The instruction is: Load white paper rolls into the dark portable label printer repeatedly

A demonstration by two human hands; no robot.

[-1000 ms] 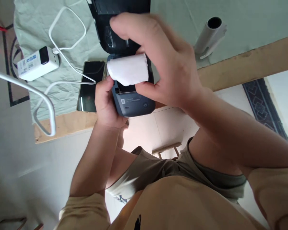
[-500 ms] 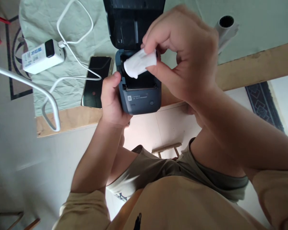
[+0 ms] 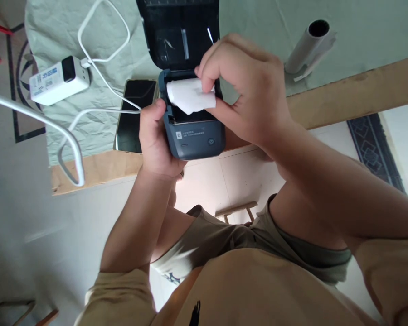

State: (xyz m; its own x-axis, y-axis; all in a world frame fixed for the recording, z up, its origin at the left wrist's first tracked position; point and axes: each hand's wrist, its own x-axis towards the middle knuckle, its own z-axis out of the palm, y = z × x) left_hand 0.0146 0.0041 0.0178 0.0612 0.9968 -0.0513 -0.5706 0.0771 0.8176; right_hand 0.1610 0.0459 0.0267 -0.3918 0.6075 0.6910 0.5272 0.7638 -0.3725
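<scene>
While the left hand [image 3: 153, 136] clamps its grip round a dark blue-grey plastic box-shaped device [image 3: 199, 140], the right hand [image 3: 248, 86] pinches a small white paper roll [image 3: 187, 95] at its right end, thumb and fingers closed on it, right at the device's uncovered bay! How deep it sits, I can't tell. Watch that loose paper edge, sagging towards the device's front panel: a crooked seating could crease or trap it. Behind the device, the black plastic lid [image 3: 177, 38] stands tipped back, and a knock might swing it onto those fingers. Propped or lifted? Can't tell, but the device's front seems to overhang the counter [image 3: 343, 90], so a slack left grip could drop it. Left of the device, a white cable [image 3: 78, 158] crosses a glossy black phone [image 3: 127, 131], and a snag there could drag the phone
</scene>
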